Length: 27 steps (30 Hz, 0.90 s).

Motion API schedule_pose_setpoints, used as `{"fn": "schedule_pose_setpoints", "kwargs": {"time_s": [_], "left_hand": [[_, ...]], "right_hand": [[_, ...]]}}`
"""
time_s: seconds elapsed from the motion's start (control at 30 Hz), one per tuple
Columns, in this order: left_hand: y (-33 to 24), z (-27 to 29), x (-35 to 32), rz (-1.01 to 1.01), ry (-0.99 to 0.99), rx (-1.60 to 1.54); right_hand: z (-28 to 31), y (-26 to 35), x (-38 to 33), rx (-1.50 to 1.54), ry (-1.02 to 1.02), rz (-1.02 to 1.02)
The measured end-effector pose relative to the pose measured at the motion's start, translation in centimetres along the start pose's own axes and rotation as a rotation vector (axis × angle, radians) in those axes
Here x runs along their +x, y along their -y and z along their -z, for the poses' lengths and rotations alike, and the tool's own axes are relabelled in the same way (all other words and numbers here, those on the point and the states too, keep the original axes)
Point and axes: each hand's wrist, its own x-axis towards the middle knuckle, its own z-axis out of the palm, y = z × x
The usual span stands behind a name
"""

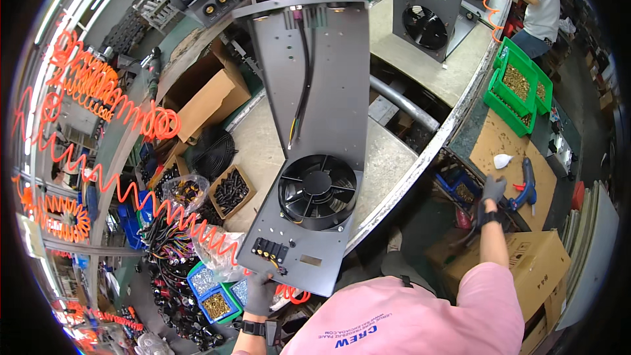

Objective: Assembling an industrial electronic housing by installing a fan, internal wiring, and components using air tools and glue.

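My gloved left hand point(261, 292) grips the near bottom edge of a long grey metal panel point(335, 85) and holds it tilted above the bench. The panel carries a round black fan point(317, 191), a row of small black sockets point(270, 249) and a black cable point(303, 72) running down its middle. My gloved right hand point(491, 192) reaches out to the right, its fingers apart, just left of a blue power screwdriver point(526, 185) lying on a cardboard-covered surface point(499, 141). It holds nothing that I can see.
Orange coiled air hoses point(98, 92) hang at left. Below the panel sit open cardboard boxes point(210, 102), a tray of black parts point(231, 190) and small bins of screws point(213, 296). Green bins point(516, 89) stand at right. Another fan panel point(424, 10) stands upright beyond; a person point(540, 0) works far right.
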Motion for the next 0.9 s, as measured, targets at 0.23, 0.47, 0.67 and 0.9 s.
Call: {"fn": "schedule_pose_setpoints", "kwargs": {"time_s": [0.23, 0.47, 0.67, 0.9], "left_hand": [[-4.3, -2.8, 1.3, -0.828, -0.564, 0.483], [-9.2, -3.6, 1.8, -1.280, 0.114, 1.517], [-12.3, -7.7, 6.3, -1.660, 0.108, 1.577], [-16.2, -15.8, 10.3, -1.711, 0.192, 1.499]], "right_hand": [[5.5, 9.9, -23.2, 0.348, 0.879, 0.502], [5.5, 16.8, -31.8, 0.248, 1.342, 0.734], [6.1, 17.7, -32.2, 0.247, 1.287, 0.712], [7.8, 14.2, -29.6, 0.114, 1.212, 0.639]]}}
